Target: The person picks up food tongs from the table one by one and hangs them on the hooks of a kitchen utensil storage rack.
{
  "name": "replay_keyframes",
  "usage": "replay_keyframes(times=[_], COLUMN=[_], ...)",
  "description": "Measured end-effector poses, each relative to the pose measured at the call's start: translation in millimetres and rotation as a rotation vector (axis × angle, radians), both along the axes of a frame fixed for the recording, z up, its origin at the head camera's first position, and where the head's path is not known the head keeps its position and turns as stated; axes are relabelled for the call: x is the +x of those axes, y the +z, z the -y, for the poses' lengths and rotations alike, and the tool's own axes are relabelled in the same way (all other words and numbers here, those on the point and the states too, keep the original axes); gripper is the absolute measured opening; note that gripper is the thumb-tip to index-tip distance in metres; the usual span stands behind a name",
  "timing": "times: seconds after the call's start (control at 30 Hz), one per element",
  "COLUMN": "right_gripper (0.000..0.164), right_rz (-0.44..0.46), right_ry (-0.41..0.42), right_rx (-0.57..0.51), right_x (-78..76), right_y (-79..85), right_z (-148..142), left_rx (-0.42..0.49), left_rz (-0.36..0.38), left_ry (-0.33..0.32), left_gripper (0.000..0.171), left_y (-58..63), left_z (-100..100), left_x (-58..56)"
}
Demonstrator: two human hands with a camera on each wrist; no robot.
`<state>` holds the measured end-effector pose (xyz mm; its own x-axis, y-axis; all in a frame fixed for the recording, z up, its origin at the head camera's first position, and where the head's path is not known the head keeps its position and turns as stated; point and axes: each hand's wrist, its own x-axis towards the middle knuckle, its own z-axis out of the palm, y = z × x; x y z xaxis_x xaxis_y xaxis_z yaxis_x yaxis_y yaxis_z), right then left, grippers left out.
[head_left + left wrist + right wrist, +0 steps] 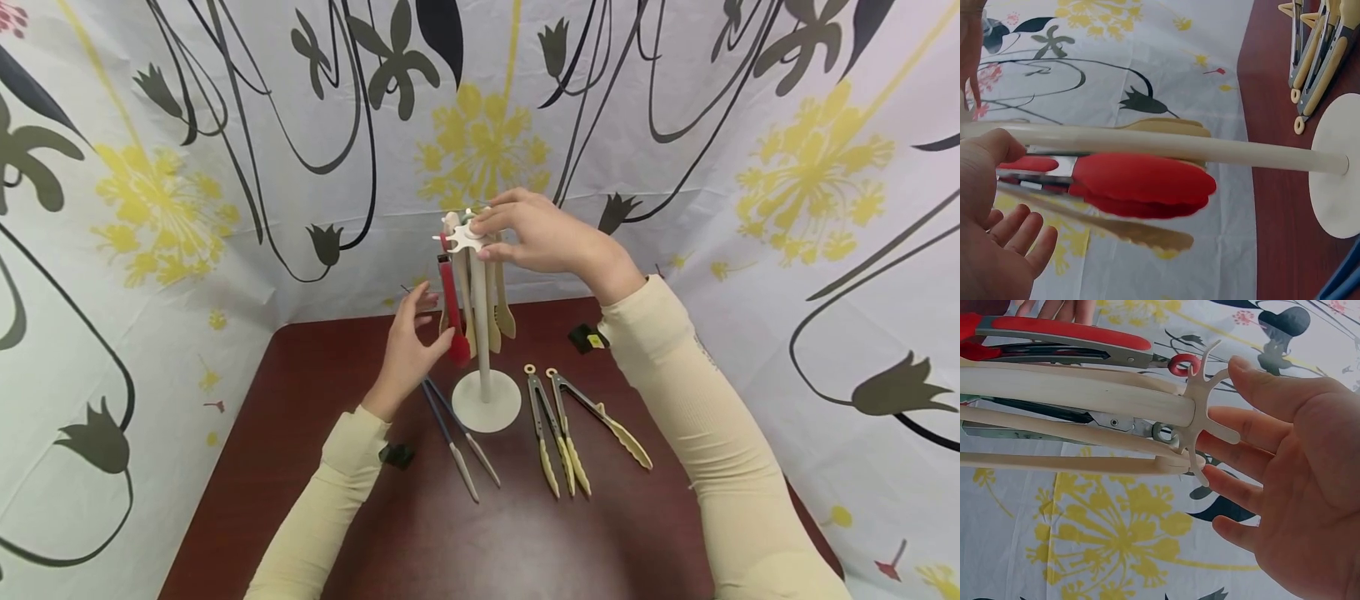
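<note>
A white utensil stand (481, 333) rises from a round base, with a hooked rotating-style top (1200, 415). Red-tipped tongs (1147, 181) hang on it by a red ring, heads down. Beside the red tongs, my left hand (405, 354) has its thumb and fingers spread loosely around their lower part, with nothing gripped. My right hand (551, 237) rests over the stand's top, fingers extended and fingertips at the hook arms. Several beige utensils (504, 317) hang behind the pole, and another metal-jointed tool (1116, 422) hangs among them.
Blue-handled tongs (450, 437) lie on the dark red table (300, 467) left of the base. Two cream-tipped tongs (551, 442) lie to its right. A small black object (587, 337) sits near the right forearm. Patterned fabric (247, 125) surrounds the table.
</note>
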<state>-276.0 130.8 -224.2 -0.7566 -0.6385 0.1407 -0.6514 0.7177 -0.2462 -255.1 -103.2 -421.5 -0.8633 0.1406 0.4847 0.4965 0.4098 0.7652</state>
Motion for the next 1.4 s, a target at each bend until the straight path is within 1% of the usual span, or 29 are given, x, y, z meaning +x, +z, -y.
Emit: replay_keyframes(times=[0.1, 0.23, 0.33, 0.43, 0.57, 0.67, 0.77, 0.83, 0.93, 1.03, 1.13, 1.23, 1.4], right_gripper=[0.049, 0.048, 0.047, 0.046, 0.045, 0.043, 0.042, 0.041, 0.039, 0.038, 0.037, 0.036, 0.037], right_rz=[-0.011, -0.041, -0.058, -0.059, -0.071, -0.094, -0.118, -0.133, -0.156, -0.18, -0.195, -0.202, -0.211], right_ry=[0.0, -0.002, -0.006, -0.019, -0.041, -0.057, -0.07, -0.076, -0.087, -0.104, -0.115, -0.118, -0.115], right_rx=[-0.005, -0.01, -0.013, -0.009, 0.008, 0.015, 0.021, 0.021, 0.011, 0.002, 0.001, 0.001, -0.012], right_x=[0.4, 1.0, 2.3, 4.8, 7.3, 8.4, 9.7, 10.6, 11.4, 11.9, 12.5, 13.2, 12.9], right_y=[-1.9, -3.7, -3.9, -2.8, -1.3, -1.7, -2.1, -1.8, -2.0, -2.8, -4.0, -4.8, -4.7], right_z=[0.9, 2.8, 4.9, 7.3, 10.1, 12.1, 14.3, 16.0, 18.5, 20.4, 21.7, 22.1, 21.8], left_rx=[0.057, 0.111, 0.111, 0.084, -0.02, -0.147, -0.276, -0.348, -0.402, -0.407, -0.408, -0.433, -0.459], left_rz=[0.029, 0.073, 0.12, 0.182, 0.304, 0.416, 0.491, 0.523, 0.551, 0.565, 0.554, 0.537, 0.528], left_ry=[0.015, 0.065, 0.11, 0.149, 0.196, 0.225, 0.253, 0.274, 0.29, 0.294, 0.308, 0.336, 0.381], left_gripper=[0.075, 0.07, 0.065, 0.06, 0.059, 0.064, 0.067, 0.065, 0.062, 0.06, 0.06, 0.062, 0.066], left_y=[-6.8, -22.0, -38.2, -58.4, -88.5, -112.0, -131.8, -141.2, -149.1, -154.6, -160.1, -164.9, -167.6], left_z=[12.0, 27.4, 34.8, 37.5, 35.8, 32.7, 28.1, 24.9, 20.6, 18.2, 16.4, 14.5, 10.7], left_x=[5.4, 10.0, 11.2, 10.8, 11.3, 13.3, 17.0, 19.8, 23.6, 24.5, 23.7, 22.3, 21.3])
